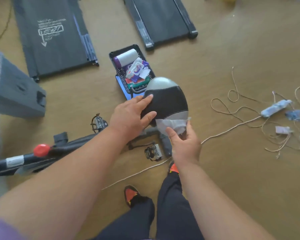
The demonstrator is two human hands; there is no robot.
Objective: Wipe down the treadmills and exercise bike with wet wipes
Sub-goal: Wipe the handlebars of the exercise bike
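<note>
Tan flooring lay under the exercise bike's saddle, whose long axis ran away from you. Your left hand rested spread on its left flank; your right hand, at the near end, pinched a wet wipe against it. That wipe hid the saddle's near end.

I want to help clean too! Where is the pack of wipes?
In the head view, the pack of wipes lies in the black tray on the floor, between the two treadmills, just beyond the bike seat.
</note>
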